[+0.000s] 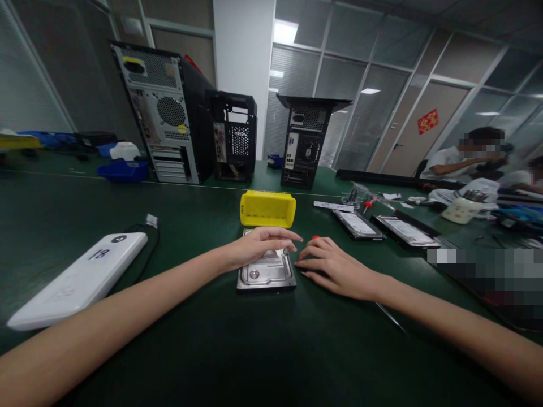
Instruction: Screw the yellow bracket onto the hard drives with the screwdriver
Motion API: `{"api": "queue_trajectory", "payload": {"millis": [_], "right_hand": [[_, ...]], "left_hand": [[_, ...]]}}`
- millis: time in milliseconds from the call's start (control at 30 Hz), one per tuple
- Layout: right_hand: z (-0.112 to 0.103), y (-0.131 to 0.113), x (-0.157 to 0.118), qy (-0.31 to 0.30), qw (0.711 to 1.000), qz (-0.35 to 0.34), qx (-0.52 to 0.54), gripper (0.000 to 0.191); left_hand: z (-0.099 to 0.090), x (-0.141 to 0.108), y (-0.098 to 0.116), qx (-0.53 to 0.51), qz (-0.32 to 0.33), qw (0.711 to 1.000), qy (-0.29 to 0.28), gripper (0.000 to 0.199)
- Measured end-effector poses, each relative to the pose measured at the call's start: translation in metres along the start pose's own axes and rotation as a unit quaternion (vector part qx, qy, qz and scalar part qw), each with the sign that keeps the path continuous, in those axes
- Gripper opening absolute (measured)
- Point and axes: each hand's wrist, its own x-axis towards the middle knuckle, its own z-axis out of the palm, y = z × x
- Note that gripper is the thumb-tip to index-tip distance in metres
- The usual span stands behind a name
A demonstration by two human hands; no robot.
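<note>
A silver hard drive (269,272) lies flat on the green table in front of me. My left hand (258,246) is over its far part, fingers stretched out to the right and thumb apart; whether the palm touches the drive I cannot tell. Just right of the drive, my right hand (333,267) is low at the table, its fingers loosely bent and slightly apart, with nothing visible in them. Behind its knuckles shows a small red tip (315,237). A thin metal rod (391,317) sticks out under the right wrist; the hand hides whether the two belong together.
Behind the drive is a yellow bin (268,209). A white power bank (80,280) marked 18, with a cable, lies left. Two more hard drives (358,224) and a red-handled screwdriver (368,206) lie right. Computer cases (169,113) stand at the back. Other people (458,161) sit far right.
</note>
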Motion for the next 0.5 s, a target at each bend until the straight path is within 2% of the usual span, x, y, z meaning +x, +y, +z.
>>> {"api": "queue_trajectory", "payload": {"millis": [233,500], "right_hand": [[0.008,-0.01,-0.02,0.026,0.997,0.022,-0.068,0.031],[0.019,-0.004,-0.02,0.077,0.991,0.034,-0.107,0.026]], "left_hand": [[0.001,0.0,0.002,-0.05,0.001,0.999,0.02,0.029],[0.0,-0.002,0.002,-0.043,-0.007,0.999,0.015,0.03]]}}
